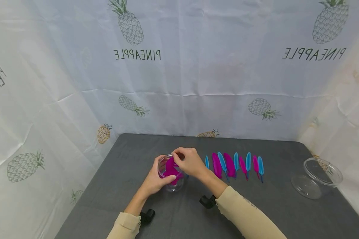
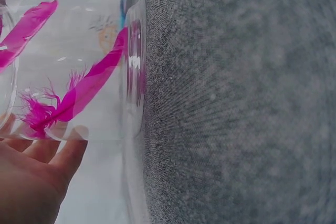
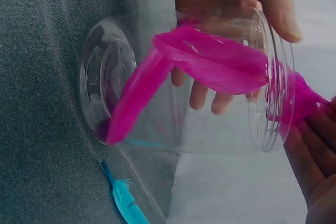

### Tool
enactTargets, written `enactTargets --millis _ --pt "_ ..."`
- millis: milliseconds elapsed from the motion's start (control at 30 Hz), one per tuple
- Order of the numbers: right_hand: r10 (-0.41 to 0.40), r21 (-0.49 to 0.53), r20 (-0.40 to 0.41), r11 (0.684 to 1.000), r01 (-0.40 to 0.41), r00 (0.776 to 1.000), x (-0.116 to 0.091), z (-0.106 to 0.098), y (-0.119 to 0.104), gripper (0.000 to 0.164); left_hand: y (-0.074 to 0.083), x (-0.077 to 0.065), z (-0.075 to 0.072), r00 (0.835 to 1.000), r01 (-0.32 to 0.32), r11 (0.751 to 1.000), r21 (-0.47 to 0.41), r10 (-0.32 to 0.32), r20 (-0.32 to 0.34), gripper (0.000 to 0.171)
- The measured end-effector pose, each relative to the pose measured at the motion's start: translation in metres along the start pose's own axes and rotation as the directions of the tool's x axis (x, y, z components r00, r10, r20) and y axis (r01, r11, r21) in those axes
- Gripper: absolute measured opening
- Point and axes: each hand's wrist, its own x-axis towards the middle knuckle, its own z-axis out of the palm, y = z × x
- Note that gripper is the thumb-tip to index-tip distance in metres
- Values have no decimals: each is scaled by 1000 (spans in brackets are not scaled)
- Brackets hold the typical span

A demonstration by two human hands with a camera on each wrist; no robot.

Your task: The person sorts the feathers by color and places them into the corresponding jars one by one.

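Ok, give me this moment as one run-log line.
left hand: grips cylindrical clear plastic jar; right hand: pinches magenta feather at jar's rim; inside: more magenta feathers; dark grey tabletop: row of blue and magenta feathers

We lost the near edge of the desk below the head view, and the print on the right sleeve was too small to read. The right arm hid a blue feather's lower end from us. Wrist views cut off both the left hand and the right hand, which we saw at a pink feather, and part of the jar.
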Motion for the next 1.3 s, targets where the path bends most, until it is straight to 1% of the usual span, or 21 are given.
enactTargets --millis 133,267,333,433,600,700,900,1100,1300 --pt "13 8 71 1000 -13 997 0 3 -1 11 1 0 -1 1000 -4 1000 -8 4 7 89" --pt "34 -12 135 999 -33 990 1 5 -3 11 1 -1 -1 1000 20 1000 11 -20 12 89" --pt "49 -28 160 999 -45 986 1 6 -4 11 2 -1 -1 999 29 999 19 -30 13 89" --pt "63 -50 180 997 -55 982 2 6 -5 12 2 -2 -1 1000 22 1000 21 -22 15 88" --pt "75 -45 186 997 -68 980 4 5 -5 12 1 -1 0 1000 -20 1000 2 20 19 86" --pt "72 -48 172 997 -64 982 4 2 -4 12 0 0 0 999 -35 999 -5 35 19 84" --pt "66 -74 140 996 -56 988 4 -10 -4 13 0 0 0 1000 -24 1000 7 24 15 84" --pt "41 -105 121 994 -28 992 3 -22 -4 12 -2 -1 0 1000 -12 1000 18 12 6 86" --pt "74 -136 131 989 -56 989 -3 -31 -4 12 0 -1 1 1000 -15 1000 6 15 -4 86"
